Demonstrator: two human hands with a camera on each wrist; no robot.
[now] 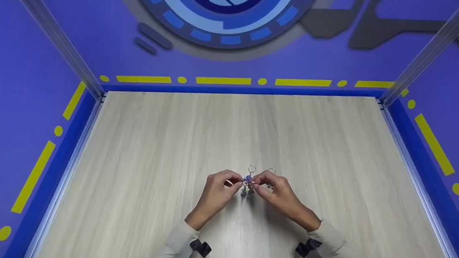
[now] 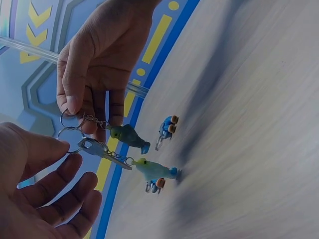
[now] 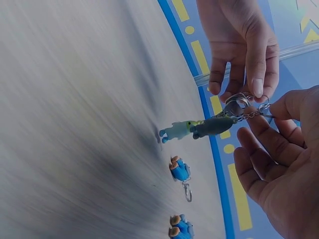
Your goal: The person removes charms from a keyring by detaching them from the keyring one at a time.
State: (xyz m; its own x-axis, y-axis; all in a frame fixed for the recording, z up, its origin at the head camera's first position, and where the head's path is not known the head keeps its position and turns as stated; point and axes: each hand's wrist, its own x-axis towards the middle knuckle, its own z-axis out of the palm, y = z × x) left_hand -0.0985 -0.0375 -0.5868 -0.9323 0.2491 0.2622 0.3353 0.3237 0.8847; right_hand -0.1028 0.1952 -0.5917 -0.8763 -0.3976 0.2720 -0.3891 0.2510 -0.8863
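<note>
Between thumb and fingertip, my left hand [image 1: 218,190] pinches a metal key ring [image 2: 64,135]. A silver key [image 2: 102,153] and a pale teal figurine charm [image 2: 155,170] with a yellow-green head hang from that side. My right hand [image 1: 282,192] pinches a second key ring [image 2: 63,119], whose chain carries a dark green figurine charm [image 2: 128,136]. The two rings meet or overlap between the fingertips; whether they are linked I cannot tell. Both charms dangle above the table, side by side.
Two blue figurine keychains with orange-brown ends lie on the wooden table [image 1: 161,148] beyond the hands, one [image 3: 180,170] nearer the held charms, the other [image 3: 181,228] to its right. Blue panels [image 1: 234,73] with yellow marks enclose the table's back and sides.
</note>
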